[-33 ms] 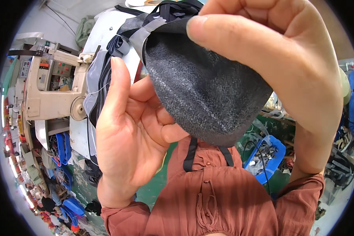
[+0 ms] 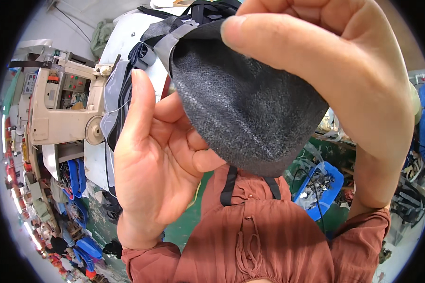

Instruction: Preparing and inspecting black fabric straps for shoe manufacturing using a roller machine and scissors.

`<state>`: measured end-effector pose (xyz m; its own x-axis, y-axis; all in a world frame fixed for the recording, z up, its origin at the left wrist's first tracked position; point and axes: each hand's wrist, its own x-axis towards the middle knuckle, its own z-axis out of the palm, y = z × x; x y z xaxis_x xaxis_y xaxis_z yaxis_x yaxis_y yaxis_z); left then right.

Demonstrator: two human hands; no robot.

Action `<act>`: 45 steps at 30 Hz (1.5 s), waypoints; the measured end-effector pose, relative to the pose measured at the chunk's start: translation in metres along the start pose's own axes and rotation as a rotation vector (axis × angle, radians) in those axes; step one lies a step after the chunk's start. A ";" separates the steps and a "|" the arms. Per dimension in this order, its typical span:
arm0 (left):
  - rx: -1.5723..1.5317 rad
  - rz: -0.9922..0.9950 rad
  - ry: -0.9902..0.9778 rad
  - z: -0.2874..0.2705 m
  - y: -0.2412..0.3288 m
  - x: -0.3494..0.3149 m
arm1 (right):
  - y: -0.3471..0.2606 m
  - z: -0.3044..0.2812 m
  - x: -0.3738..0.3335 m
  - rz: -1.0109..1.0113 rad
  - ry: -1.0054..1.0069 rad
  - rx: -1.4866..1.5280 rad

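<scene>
A dark grey, fuzzy fabric piece (image 2: 250, 104) with a rounded lower edge hangs in front of me. My right hand (image 2: 316, 47) pinches its upper edge, thumb on the near face; the fingertips are hidden behind. Palm facing me, my left hand (image 2: 158, 160) is at the piece's left side. Its thumb stands up, clear of the cloth, while its other fingers reach behind and against the edge, their tips partly hidden. A smooth light grey strip (image 2: 167, 45) runs along the piece's upper left corner.
Beyond my hands is a white table (image 2: 120, 45) with black straps (image 2: 208, 12) and a rolled dark band (image 2: 140, 53). A beige sewing machine (image 2: 66, 125) stands at the left. On the green floor at the right, a blue bin (image 2: 333, 181) holds scraps.
The fabric piece and my right thumb have shifted very slightly left and up. My left hand has barely moved; both hands keep the same pose.
</scene>
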<state>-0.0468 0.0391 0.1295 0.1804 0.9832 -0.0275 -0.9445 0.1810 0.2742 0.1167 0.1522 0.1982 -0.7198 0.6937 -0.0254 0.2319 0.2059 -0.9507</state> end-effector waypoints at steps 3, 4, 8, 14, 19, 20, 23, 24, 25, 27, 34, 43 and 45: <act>-0.028 -0.019 -0.050 -0.004 0.003 -0.004 | -0.002 0.000 0.003 -0.003 -0.028 -0.018; -0.027 -0.019 -0.048 -0.004 0.002 -0.003 | -0.001 -0.001 0.002 0.001 -0.032 -0.024; -0.017 0.019 0.009 -0.001 -0.002 -0.007 | 0.000 -0.001 0.006 0.024 -0.071 -0.034; -0.144 0.040 0.160 0.015 -0.007 -0.006 | 0.008 -0.004 0.003 0.021 -0.079 -0.045; -0.056 0.003 0.090 0.011 -0.008 -0.005 | 0.014 0.000 -0.003 -0.085 -0.021 -0.111; -0.030 -0.019 0.074 0.005 -0.007 -0.003 | 0.016 0.004 -0.005 -0.125 0.005 -0.135; -0.007 -0.073 0.151 -0.009 -0.005 0.009 | 0.025 0.016 -0.014 -0.226 0.085 -0.188; 0.028 -0.030 0.217 -0.016 -0.007 0.012 | 0.027 0.021 -0.016 -0.255 0.104 -0.199; 0.058 -0.037 0.182 -0.021 -0.010 0.015 | 0.031 0.026 -0.017 -0.271 0.128 -0.211; 0.203 0.054 0.388 -0.009 -0.019 0.015 | 0.038 0.035 -0.021 -0.286 0.167 -0.234; 0.489 0.189 0.466 -0.010 -0.026 0.016 | 0.065 0.036 -0.035 -0.157 0.193 -0.299; 0.745 0.090 0.438 -0.054 -0.040 0.035 | 0.143 0.061 -0.055 0.305 -0.020 0.212; 0.683 0.073 0.456 -0.067 -0.046 0.039 | 0.150 0.060 -0.057 0.378 -0.023 0.380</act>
<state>-0.0148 0.0708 0.0509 -0.1430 0.9315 -0.3344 -0.5480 0.2068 0.8105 0.1529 0.1018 0.0387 -0.6470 0.6551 -0.3901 0.2275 -0.3225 -0.9188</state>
